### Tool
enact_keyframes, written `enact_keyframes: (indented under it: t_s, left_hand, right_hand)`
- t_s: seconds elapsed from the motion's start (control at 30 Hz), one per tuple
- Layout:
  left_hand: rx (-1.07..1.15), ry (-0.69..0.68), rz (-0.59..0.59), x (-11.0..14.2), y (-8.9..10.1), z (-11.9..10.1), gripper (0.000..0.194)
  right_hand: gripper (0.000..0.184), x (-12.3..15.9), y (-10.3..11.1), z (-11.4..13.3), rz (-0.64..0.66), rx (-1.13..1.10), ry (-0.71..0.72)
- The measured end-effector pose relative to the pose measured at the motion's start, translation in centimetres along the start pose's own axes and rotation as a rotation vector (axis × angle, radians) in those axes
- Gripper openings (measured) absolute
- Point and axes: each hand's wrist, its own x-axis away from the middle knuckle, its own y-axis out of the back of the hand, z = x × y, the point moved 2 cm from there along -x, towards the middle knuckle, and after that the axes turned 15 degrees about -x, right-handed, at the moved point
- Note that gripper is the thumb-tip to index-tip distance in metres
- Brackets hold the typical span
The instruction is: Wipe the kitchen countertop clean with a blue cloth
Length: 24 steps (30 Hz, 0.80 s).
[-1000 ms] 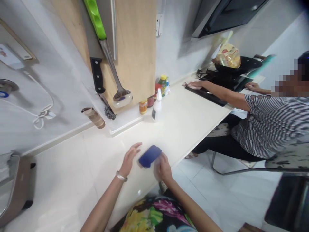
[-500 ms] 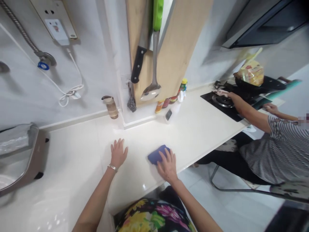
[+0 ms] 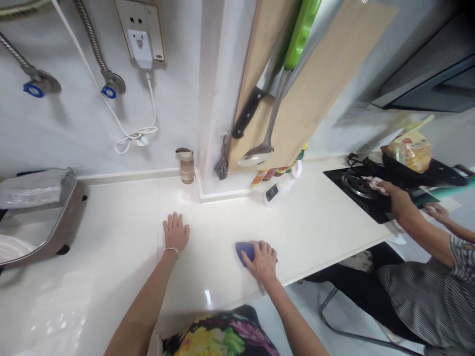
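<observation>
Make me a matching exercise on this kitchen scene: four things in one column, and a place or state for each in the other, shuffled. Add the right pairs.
Things
1. Blue cloth
2. Left hand
3. Metal spoon
4. Yellow bag

Places and states
A. In the black pan
B. Spread palm down over the counter, holding nothing
C. Under the right hand
D. In front of the wooden board

Right pairs: 1-C, 2-B, 3-D, 4-A

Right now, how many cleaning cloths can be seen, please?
2. One blue cloth is under the right hand on the white countertop; one pale cloth is under the other person's hand on the black cooktop. Others may be hidden.
</observation>
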Motion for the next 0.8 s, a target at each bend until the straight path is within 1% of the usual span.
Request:
enact_keyframes:
  t_s: [0.07, 0.1, 0.13, 0.2, 0.27, 0.33, 0.43, 0.5, 0.6, 0.67, 0.73, 0.8]
  left_hand:
    - [-0.002, 0.001, -0.003, -0.1, 0.1, 0.0, 0.061]
    - [-0.006, 0.001, -0.002, -0.2, 0.1, -0.1, 0.061]
    - [-0.012, 0.002, -0.003, -0.3, 0.1, -0.1, 0.061]
    - [-0.019, 0.008, -0.011, -0.4, 0.2, -0.1, 0.061]
    - [-0.016, 0.021, -0.022, -0.5, 0.2, -0.2, 0.061]
    - [-0.007, 0.027, -0.024, -0.5, 0.2, -0.3, 0.061]
    - [0.006, 0.026, -0.018, -0.5, 0.2, -0.3, 0.062]
    - [0.022, 0.03, -0.016, -0.4, 0.1, -0.3, 0.061]
    - [0.053, 0.034, -0.025, -0.4, 0.0, -0.1, 0.061]
    - [0.061, 0.03, -0.032, -0.4, 0.0, 0.0, 0.061]
    - [0.055, 0.026, -0.036, -0.4, -0.1, 0.0, 0.061]
    - [0.044, 0.022, -0.038, -0.4, -0.1, 0.0, 0.061]
  right_hand:
    - [0.049, -0.3, 0.6, -1.3, -0.003, -0.002, -0.095]
    - [0.049, -0.4, 0.8, -2.0, 0.022, -0.037, -0.109]
    - [0.048, -0.5, 1.1, -2.7, 0.059, -0.09, -0.097]
    - [0.046, -0.5, 1.7, -4.0, 0.138, -0.197, -0.028]
    - [0.048, -0.7, 2.1, -4.9, 0.179, -0.252, 0.017]
    - [0.044, -1.0, 2.1, -5.5, 0.204, -0.304, -0.012]
    - [0.033, -1.9, 1.8, -5.7, 0.239, -0.418, -0.094]
    - [0.034, -2.4, 1.6, -5.5, 0.244, -0.478, -0.109]
    - [0.042, -2.5, 1.6, -5.5, 0.223, -0.548, -0.115]
    - [0.049, -2.2, 2.0, -6.0, 0.174, -0.555, -0.146]
    - [0.056, -1.9, 2.7, -6.8, 0.085, -0.524, -0.196]
    - [0.06, -1.8, 3.5, -7.5, -0.062, -0.446, -0.225]
